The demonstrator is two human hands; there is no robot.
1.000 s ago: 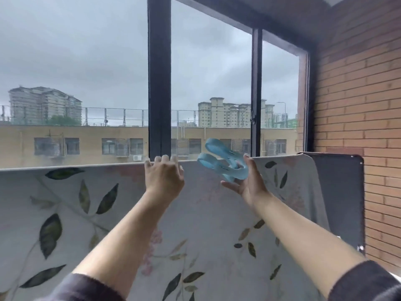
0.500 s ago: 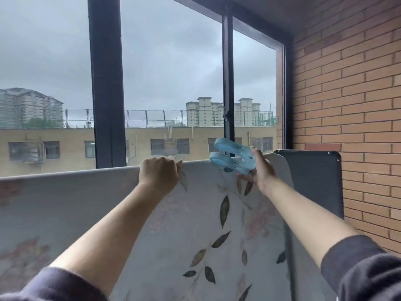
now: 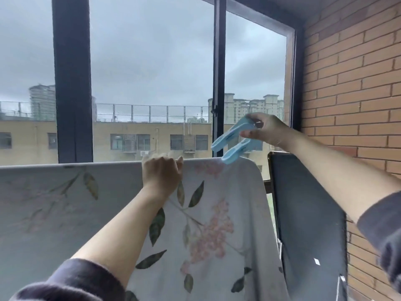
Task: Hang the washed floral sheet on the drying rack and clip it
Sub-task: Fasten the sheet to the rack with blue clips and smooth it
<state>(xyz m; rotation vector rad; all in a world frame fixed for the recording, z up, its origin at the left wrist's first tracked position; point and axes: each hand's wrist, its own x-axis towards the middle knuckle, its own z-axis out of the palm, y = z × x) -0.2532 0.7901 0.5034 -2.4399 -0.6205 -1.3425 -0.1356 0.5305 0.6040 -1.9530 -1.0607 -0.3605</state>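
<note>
Hanging looks done: the floral sheet (image 3: pixel 212 224) drapes over the hidden drying rack bar, with the left hand (image 3: pixel 161 174) gripping its top fold. The right hand (image 3: pixel 267 131) squeezes a blue clothes clip (image 3: pixel 236 141), jaws spread just above the edge; clipping remains.

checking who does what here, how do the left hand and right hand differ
The left hand grips the top edge of the floral sheet; the right hand pinches a blue clip. The left hand sits at the edge, the right hand higher and further right, the clip's jaws spread and tipped down toward that edge. Both reach forward on bare forearms with dark sleeves.
</note>
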